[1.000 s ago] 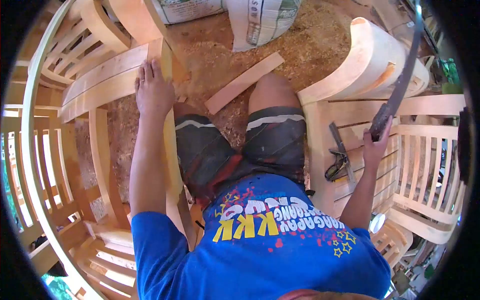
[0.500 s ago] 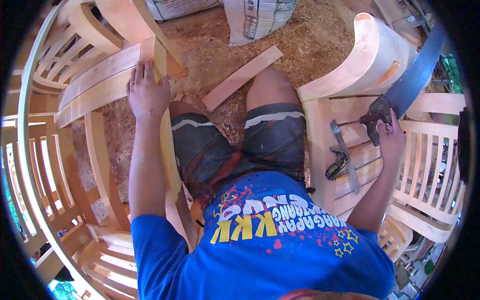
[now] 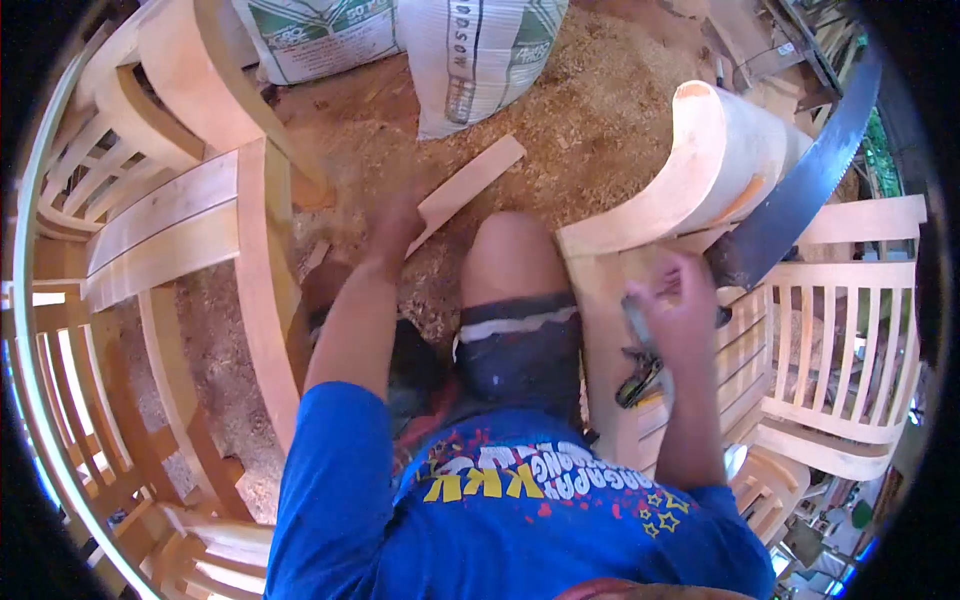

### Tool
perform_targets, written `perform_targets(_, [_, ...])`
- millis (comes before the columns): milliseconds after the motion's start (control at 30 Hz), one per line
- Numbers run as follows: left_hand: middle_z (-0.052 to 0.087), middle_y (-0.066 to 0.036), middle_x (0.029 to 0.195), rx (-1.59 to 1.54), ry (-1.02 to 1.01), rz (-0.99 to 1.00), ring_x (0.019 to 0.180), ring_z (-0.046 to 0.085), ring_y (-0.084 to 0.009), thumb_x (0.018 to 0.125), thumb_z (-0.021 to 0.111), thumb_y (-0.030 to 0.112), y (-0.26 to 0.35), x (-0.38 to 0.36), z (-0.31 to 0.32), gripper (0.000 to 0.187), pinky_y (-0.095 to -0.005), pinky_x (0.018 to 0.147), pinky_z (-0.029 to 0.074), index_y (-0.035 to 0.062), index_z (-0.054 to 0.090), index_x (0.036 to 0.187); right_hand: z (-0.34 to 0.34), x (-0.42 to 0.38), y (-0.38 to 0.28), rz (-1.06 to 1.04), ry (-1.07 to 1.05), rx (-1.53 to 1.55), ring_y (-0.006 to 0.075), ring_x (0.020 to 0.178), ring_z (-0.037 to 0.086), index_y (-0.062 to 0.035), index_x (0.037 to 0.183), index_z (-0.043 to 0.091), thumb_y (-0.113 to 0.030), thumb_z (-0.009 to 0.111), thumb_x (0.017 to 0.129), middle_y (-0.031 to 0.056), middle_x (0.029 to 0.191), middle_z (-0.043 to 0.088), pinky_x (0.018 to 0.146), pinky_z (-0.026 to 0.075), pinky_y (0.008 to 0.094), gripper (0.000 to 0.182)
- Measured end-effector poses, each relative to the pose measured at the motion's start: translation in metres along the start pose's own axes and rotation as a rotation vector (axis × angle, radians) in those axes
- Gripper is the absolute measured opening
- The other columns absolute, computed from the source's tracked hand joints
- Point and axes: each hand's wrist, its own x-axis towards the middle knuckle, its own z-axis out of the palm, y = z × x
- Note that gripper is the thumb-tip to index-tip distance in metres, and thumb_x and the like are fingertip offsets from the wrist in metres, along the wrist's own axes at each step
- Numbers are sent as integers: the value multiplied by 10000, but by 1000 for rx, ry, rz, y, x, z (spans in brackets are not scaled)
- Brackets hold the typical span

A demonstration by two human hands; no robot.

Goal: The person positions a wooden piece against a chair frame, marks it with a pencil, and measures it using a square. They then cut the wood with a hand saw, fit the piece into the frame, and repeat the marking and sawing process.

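Observation:
My left hand (image 3: 398,215), smeared by motion, reaches down to the near end of a flat wooden board (image 3: 470,185) on the sawdust-covered floor. Its fingers do not show clearly. My right hand (image 3: 682,290) is over the slatted wooden seat, also blurred, with its fingers bent. Close beside and partly under it lies a combination square (image 3: 640,375) with a metal blade. A handsaw (image 3: 800,195) rests just beyond this hand, its dark handle on the seat and its long blade pointing up and away to the right.
A curved wooden armrest (image 3: 700,165) rises at the right. On the left stands another wooden chair frame (image 3: 265,230) with slats. Two printed white sacks (image 3: 480,70) stand at the back. More slatted backrests (image 3: 835,345) are at the far right.
My left hand has left the chair arm at the left and moved to the floor board. My right hand has let go of the handsaw and moved left toward the combination square. The view has shifted.

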Motion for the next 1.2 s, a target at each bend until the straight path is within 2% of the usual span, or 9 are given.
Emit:
perform_targets(200, [724,-242,1293,-89,353,-221,1204,705,-408,940,697,239,-32,38,159,370,-491,1010,563,25,746,1238,42,17,-6,264,64,134,287,808,591,-4,967,592,-433,909,847,115,881,592,743,499,445,546])
perform_targets(333, [731,-242,1277,-883,499,-719,1203,708,-397,993,622,325,-62,74,195,386,-494,1055,539,41,768,1208,54,21,-11,252,141,99,300,795,578,-1,1010,631,-352,878,897,120,864,591,760,479,452,443])
perform_targets(567, [742,-222,1247,279,14,-156,1178,706,-426,921,689,451,-69,70,176,497,-496,1070,527,72,765,1233,54,21,-9,182,168,95,336,792,605,2,1030,632,-300,894,880,112,842,601,745,481,485,427])
perform_targets(733, [753,-174,1234,106,-15,79,1143,723,-396,766,847,553,-33,22,78,688,-486,1025,550,153,721,1311,56,20,-10,119,198,46,334,756,600,-32,931,566,-280,888,889,119,831,592,727,475,498,409])
perform_targets(800, [758,-179,1190,-230,-227,47,1111,728,-384,776,833,551,-25,19,58,697,-489,974,563,132,699,1316,56,21,-14,123,203,69,324,729,604,-35,886,538,-298,872,909,124,807,584,699,481,481,426])
perform_targets(900, [748,-144,1028,-567,-44,651,927,737,-313,800,785,571,-29,19,43,631,-442,813,581,118,698,1230,52,22,-16,136,189,117,294,674,612,-21,875,548,-299,841,941,112,773,588,644,488,445,409])
perform_targets(967, [713,-100,908,-943,-95,643,764,704,-239,827,749,579,-30,13,36,558,-380,687,570,127,698,1150,50,21,-18,125,196,163,276,661,604,-14,886,567,-276,832,946,104,762,591,639,489,435,378])
perform_targets(1033, [656,-50,807,-1491,-505,-80,607,634,-157,862,716,574,14,-47,-33,478,-305,571,535,148,685,1076,50,23,-17,120,202,229,259,653,597,-10,897,585,-252,825,948,99,756,598,638,493,423,345])
perform_targets(1200, [618,-25,787,-1836,-742,-138,505,575,-104,879,691,622,28,-92,-84,567,-255,459,509,138,674,1174,48,12,-44,25,174,343,254,730,645,-15,918,627,-169,826,930,129,821,660,707,533,406,252])
